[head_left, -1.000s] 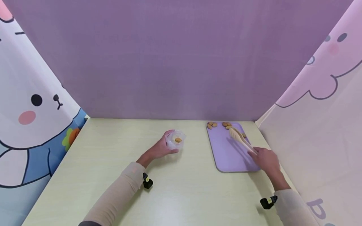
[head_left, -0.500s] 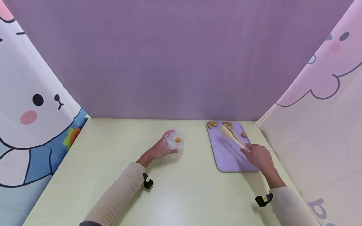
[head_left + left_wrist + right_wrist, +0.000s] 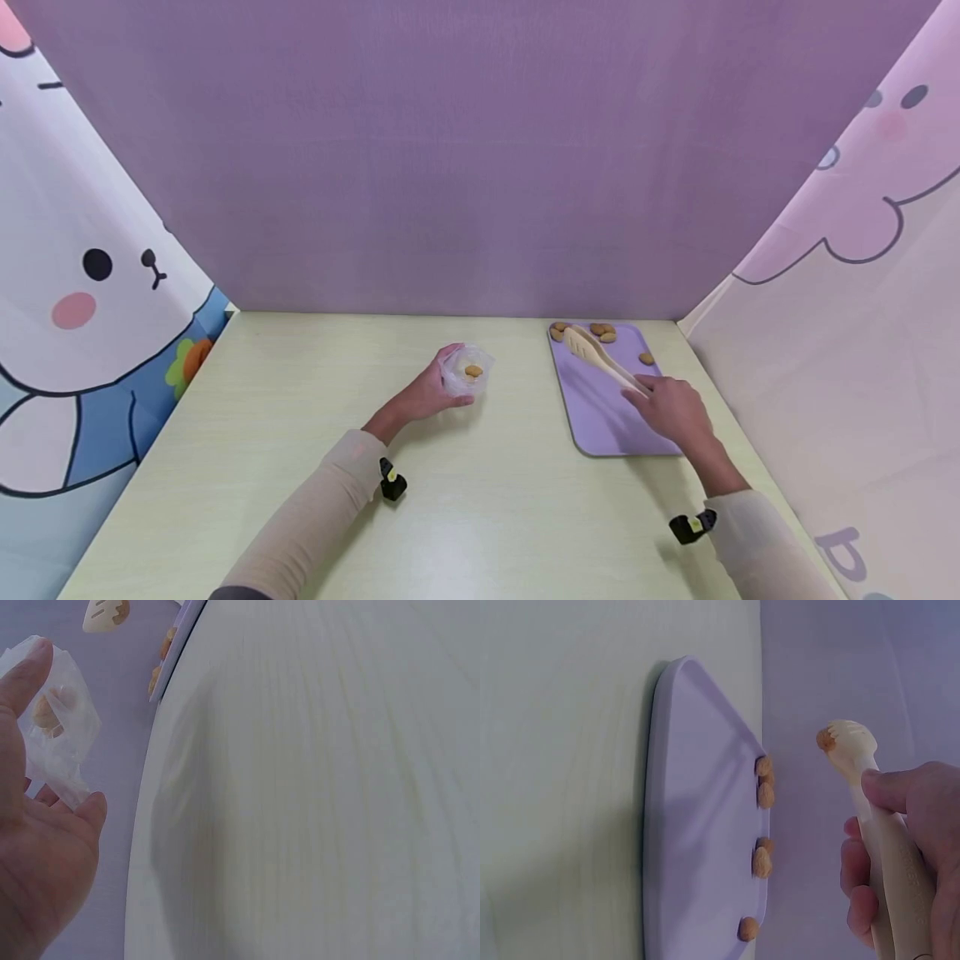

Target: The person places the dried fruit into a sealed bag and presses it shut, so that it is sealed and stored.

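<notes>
My left hand (image 3: 429,393) holds a clear plastic bag (image 3: 452,377) by its rim over the table, thumb on one side and fingers on the other. Almonds (image 3: 473,371) show inside the bag. In my right hand (image 3: 675,410) is a pair of cream-coloured tongs (image 3: 606,364), gripped by the handles. The right wrist view shows an almond (image 3: 826,739) pinched between the tong tips, raised above the lilac tray (image 3: 596,408). Several more almonds (image 3: 603,332) lie along the tray's far side, and a single almond (image 3: 647,358) lies by its right edge.
The pale wooden table (image 3: 510,517) reaches back to a purple wall panel (image 3: 480,183). Printed cartoon curtains flank it, one on the left (image 3: 112,350) and one on the right (image 3: 840,350). Between the bag and the tray lies a stretch of tabletop.
My right hand has moved left with the tongs, lifting an almond away from the tray's far right part. The left hand and bag have stayed in place.
</notes>
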The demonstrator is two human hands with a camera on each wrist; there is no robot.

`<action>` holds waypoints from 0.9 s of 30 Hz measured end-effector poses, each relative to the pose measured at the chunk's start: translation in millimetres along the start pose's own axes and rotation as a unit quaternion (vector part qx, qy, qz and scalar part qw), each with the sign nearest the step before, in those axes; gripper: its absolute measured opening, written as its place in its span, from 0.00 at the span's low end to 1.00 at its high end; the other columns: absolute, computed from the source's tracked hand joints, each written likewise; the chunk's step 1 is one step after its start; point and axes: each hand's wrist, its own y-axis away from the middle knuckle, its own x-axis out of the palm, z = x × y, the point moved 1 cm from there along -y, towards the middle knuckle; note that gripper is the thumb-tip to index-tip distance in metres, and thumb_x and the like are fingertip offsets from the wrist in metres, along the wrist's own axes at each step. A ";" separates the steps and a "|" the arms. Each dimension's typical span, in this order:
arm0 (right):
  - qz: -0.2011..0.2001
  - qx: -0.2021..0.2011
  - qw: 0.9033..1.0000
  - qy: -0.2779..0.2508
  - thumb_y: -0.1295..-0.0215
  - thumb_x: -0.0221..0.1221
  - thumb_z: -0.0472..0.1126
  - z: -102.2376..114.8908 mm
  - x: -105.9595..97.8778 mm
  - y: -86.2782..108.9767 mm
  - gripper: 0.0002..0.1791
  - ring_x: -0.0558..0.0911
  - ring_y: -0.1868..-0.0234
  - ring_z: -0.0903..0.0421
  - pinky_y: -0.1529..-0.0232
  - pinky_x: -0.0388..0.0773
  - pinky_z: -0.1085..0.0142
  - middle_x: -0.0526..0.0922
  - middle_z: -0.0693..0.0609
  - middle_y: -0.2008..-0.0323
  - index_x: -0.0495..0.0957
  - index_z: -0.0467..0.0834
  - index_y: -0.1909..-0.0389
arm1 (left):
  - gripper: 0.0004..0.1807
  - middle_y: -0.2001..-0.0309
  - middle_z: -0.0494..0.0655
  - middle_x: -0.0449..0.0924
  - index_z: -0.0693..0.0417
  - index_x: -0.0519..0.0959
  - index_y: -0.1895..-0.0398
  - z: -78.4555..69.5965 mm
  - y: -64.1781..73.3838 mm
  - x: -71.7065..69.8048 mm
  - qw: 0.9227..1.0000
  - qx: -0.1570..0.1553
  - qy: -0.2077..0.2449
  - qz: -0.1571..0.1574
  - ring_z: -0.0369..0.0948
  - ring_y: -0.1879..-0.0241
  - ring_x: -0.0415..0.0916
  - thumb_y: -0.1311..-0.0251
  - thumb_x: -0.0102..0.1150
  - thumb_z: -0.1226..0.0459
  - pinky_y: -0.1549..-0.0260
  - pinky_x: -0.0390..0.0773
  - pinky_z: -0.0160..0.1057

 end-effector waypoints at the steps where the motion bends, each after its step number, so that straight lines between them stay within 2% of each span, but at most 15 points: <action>1: 0.004 0.001 1.000 -0.001 0.30 0.60 0.54 1.7 -0.2 -0.4 0.26 0.77 0.72 0.47 0.74 0.71 0.54 0.82 0.45 0.75 0.81 0.43 0.39 | 0.55 0.28 0.62 0.62 0.54 0.47 0.20 0.2 -0.2 0.1 1.000 -0.001 0.000 0.000 0.56 0.33 0.66 0.44 0.74 0.68 0.32 0.66 0.59; 5: 0.005 -0.008 1.000 -0.001 0.30 0.60 0.54 7.9 0.0 -2.1 0.25 0.75 0.74 0.48 0.75 0.68 0.57 0.77 0.49 0.80 0.82 0.44 0.40 | 0.55 0.28 0.62 0.62 0.53 0.48 0.20 0.1 -0.1 0.9 1.000 -0.006 0.003 -0.002 0.55 0.33 0.66 0.45 0.75 0.67 0.32 0.66 0.59; 14: -0.015 -0.057 0.998 -0.007 0.32 0.63 0.51 27.1 1.4 -3.9 0.19 0.74 0.76 0.53 0.76 0.70 0.57 0.81 0.54 0.80 0.86 0.46 0.46 | 0.56 0.29 0.61 0.63 0.52 0.48 0.21 1.5 0.2 0.9 1.000 -0.008 -0.001 0.001 0.55 0.35 0.67 0.46 0.76 0.67 0.33 0.67 0.57; 23: -0.014 -0.088 0.996 -0.006 0.32 0.64 0.51 45.7 -0.9 -5.8 0.21 0.70 0.78 0.57 0.75 0.66 0.63 0.77 0.56 0.82 0.85 0.45 0.44 | 0.56 0.28 0.61 0.62 0.52 0.48 0.20 1.0 -1.0 2.8 1.000 -0.011 0.003 0.001 0.54 0.34 0.67 0.46 0.76 0.66 0.33 0.67 0.57; 27: -0.029 -0.116 0.993 -0.004 0.33 0.65 0.49 54.8 -4.4 -6.0 0.21 0.70 0.78 0.58 0.74 0.67 0.64 0.80 0.55 0.80 0.85 0.44 0.44 | 0.55 0.28 0.61 0.62 0.53 0.48 0.21 0.8 -1.1 3.5 1.000 -0.013 -0.003 0.000 0.55 0.34 0.67 0.45 0.75 0.66 0.34 0.68 0.56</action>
